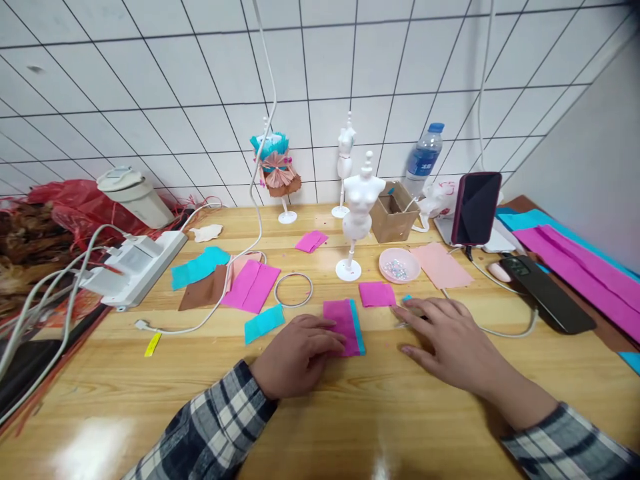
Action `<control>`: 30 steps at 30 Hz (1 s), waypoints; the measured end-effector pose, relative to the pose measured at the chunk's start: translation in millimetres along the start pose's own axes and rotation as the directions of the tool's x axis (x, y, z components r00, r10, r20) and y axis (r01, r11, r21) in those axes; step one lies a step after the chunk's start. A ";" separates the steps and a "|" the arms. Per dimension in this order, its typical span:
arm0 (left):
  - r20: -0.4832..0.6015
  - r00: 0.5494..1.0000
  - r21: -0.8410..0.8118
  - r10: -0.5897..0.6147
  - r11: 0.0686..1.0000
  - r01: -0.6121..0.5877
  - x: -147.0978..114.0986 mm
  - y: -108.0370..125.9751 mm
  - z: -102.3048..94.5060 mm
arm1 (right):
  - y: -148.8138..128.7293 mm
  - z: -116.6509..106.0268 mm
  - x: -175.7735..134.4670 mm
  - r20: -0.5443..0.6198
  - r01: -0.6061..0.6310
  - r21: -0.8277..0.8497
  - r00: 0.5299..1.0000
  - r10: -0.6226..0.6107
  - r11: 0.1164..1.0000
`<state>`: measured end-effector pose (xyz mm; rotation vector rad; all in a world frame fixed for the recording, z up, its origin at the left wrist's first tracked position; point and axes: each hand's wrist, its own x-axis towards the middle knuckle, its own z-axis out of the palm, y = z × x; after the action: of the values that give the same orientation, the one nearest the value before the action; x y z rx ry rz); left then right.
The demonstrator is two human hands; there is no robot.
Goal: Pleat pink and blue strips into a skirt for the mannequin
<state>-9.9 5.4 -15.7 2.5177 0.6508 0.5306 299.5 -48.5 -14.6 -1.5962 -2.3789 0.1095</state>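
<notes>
Currently, pink paper [341, 330] covered by left hand [299, 355], fingers outstretched; right hand [450, 340] held with thumb and fingers apart; blue bottle label [423, 161] white-lettered, unreadable.

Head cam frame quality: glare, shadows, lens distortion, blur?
Head view: bright glare on the tabletop at lower left, smaller patch at the bottom edge; head view: soft shadow beside the right sleeve; head view: wide-angle stretch, grid lines on the tiled wall fanning outward; head view: top right corner dark; head view: right hand looks slightly soft.
</notes>
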 end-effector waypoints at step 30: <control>0.049 0.990 0.047 -0.129 0.991 0.127 0.4 -9.8 -11.4 | -61.6 26.5 50.0 0.187 0.210 0.303 0.943 -0.274 0.930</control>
<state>-18.3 17.1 -11.6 2.5002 0.8061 0.4081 219.4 -24.2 -17.7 -1.2046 -2.5696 0.5786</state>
